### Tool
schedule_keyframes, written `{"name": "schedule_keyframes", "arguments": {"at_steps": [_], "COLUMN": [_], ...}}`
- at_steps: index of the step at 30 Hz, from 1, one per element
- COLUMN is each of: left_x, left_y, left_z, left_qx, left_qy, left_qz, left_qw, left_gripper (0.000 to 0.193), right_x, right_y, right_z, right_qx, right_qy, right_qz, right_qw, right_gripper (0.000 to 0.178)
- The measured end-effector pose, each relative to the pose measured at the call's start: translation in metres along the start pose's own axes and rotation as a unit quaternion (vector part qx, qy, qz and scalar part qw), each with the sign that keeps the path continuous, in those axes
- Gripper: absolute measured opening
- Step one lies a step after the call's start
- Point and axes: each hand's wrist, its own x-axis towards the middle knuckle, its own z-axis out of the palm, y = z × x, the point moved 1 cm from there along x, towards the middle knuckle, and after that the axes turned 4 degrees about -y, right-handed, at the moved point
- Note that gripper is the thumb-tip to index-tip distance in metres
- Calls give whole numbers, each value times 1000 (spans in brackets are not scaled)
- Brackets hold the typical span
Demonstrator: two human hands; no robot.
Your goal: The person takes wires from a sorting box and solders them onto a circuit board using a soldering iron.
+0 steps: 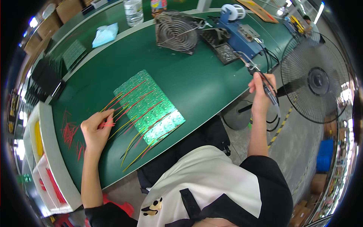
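Note:
A panel of green circuit boards (pixel 151 108) lies slanted on the green table, with several red and yellow wires (pixel 130 125) trailing from it to the lower left. My left hand (pixel 96 129) is just left of the panel, its fingers pinched on short red wires (pixel 109 123). Off the table's right edge, my right hand (pixel 263 90) is wrapped round the dark handle of a soldering iron (pixel 269 94). The iron's metal front end points up and left toward a blue solder feeder (pixel 242 39), which carries a white spool (pixel 233 12).
Loose red wires (pixel 69 132) lie left of my left hand. Beyond them stands a white foam tray (pixel 62 166) holding yellow and red wires. A fume fan (pixel 177 33), a water bottle (pixel 134 13) and a black rack (pixel 47 77) stand farther back. A large fan (pixel 317 80) stands at right.

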Motion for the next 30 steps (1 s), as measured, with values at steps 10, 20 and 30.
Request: {"name": "schedule_keyframes", "arguments": {"at_steps": [10,20,30], "left_x": [3,0,0], "left_y": [-6,-8,-12], "left_z": [1,-1,1], "left_qx": [-25,-32,-34], "left_qy": [-15,-7,-5], "left_qz": [7,14,14], "left_qw": [1000,999,999], "left_gripper": [14,16,15], "right_x": [-42,-95,-96], "right_y": [-31,-42,-36], "right_z": [53,129,128], "right_qx": [102,195,180], "right_qy": [-91,-343,-356], "right_qz": [-18,110,68], "right_qw": [990,912,915], "right_gripper": [13,17,18]}}
